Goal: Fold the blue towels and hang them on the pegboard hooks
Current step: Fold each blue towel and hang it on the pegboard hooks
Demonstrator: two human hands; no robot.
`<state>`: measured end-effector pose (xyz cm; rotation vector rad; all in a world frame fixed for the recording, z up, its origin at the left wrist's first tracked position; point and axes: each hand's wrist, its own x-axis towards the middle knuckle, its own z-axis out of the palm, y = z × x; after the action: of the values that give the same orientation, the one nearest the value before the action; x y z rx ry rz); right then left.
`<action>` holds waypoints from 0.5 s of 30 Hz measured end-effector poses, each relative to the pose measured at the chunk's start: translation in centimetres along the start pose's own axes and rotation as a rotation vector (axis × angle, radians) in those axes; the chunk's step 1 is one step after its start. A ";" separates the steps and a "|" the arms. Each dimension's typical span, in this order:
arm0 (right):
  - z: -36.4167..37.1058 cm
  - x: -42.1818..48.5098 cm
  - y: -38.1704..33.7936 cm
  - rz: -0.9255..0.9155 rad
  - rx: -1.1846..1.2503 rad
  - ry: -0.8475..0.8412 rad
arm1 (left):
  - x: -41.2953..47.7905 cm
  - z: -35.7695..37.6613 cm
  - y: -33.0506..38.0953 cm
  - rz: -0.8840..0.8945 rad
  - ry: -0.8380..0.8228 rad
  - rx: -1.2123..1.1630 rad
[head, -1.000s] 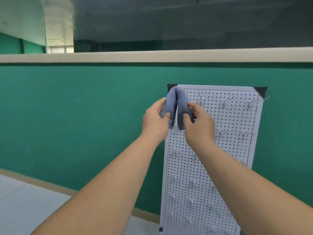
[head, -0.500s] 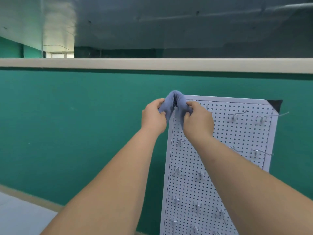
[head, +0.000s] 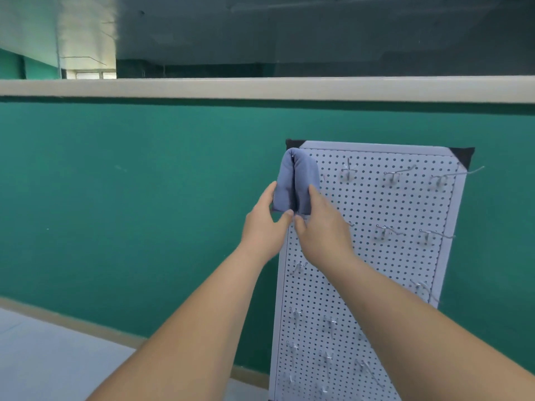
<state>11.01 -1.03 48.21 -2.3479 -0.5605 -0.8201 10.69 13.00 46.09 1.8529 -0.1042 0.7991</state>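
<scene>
Left hand [head: 265, 227] grip lightly pinches left fold of blue towel [head: 295, 180], draped at 11 o'clock corner of pegboard [head: 376, 198]. Right hand [head: 322, 231] grip pinches right fold. We'd tug both folds level, then release together. Hook beneath hidden.

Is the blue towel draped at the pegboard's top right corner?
No, the folded blue towel hangs at the top left corner of the pegboard.
</scene>
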 end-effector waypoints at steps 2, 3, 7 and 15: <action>0.2 -2.5 0.7 -0.010 0.002 -0.024 | -2.4 0.5 -1.3 -0.014 0.008 -0.015; 0.4 -4.0 1.2 -0.013 -0.005 -0.030 | -3.8 0.8 -2.2 -0.024 0.019 -0.007; 1.7 -11.5 4.4 0.012 -0.012 -0.106 | -11.3 2.5 -6.6 -0.108 -0.052 0.030; 7.8 -29.0 15.5 0.103 -0.104 -0.576 | -27.1 6.3 -17.3 -0.228 -0.474 0.401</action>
<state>1.86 -13.01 17.96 -2.6844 -0.6275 -0.1128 0.12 7.23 15.61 2.3577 -0.0312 0.2184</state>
